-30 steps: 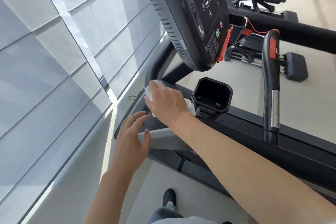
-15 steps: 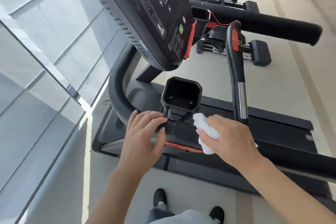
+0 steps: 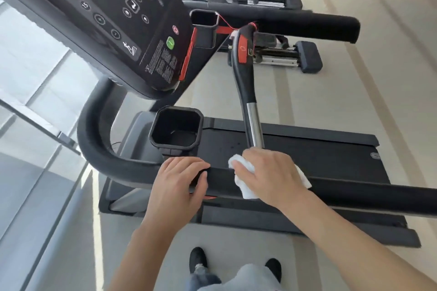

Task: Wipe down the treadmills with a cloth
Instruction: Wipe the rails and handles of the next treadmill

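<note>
A: Cloth [image 3: 246, 190] position: draped over the near handrail [image 3: 354, 194] of the treadmill [image 3: 307, 153], just beside the base of the upright grip bar [image 3: 248, 92]. Why there?

B: The right hand [image 3: 272, 172] presses it down from above, fingers curled over the white fabric. Covering the rail from the top lets one stroke clean the crown and both flanks, as I judge it.

A: Left hand [image 3: 179, 182] function?

B: It lies flat and open on the same rail, just below the cup holder [image 3: 176, 129], fingers spread, gripping nothing. This appears to steady the body while the other arm works.

A: Remaining surfaces?

B: The console [image 3: 113, 19] overhead and the grip bar show no contact with the cloth at present. Whether they are already clean cannot be determined.

A: Caution?

B: Keep the cloth clear of the red safety cord [image 3: 233, 28] near the far cup holder.
</note>
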Action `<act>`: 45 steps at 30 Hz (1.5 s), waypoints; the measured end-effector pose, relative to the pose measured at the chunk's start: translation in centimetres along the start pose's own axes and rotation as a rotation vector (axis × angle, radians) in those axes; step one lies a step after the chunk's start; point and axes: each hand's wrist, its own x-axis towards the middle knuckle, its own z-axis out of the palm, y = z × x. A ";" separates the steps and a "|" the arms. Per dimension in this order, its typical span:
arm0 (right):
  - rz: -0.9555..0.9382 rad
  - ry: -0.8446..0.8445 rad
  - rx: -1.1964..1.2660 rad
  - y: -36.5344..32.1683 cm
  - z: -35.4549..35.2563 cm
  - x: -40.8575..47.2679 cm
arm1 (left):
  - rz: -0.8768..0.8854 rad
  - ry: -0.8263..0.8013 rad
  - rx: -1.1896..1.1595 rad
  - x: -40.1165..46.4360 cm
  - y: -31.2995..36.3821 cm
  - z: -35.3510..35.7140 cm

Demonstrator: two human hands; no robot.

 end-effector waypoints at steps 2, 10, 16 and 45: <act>-0.006 -0.111 -0.006 -0.3 0.2 1.2 | -0.053 -0.006 0.013 0.0 0.7 0.1; -0.125 -0.096 0.147 3.3 -1.7 -0.6 | -0.097 -0.098 0.040 0.5 7.6 3.7; -0.019 -0.007 0.127 13.2 -3.5 -4.8 | -0.060 -0.195 0.007 2.7 14.9 9.0; 0.940 0.825 0.723 34.9 -6.2 -19.4 | 0.197 -0.705 -0.036 10.3 34.8 25.4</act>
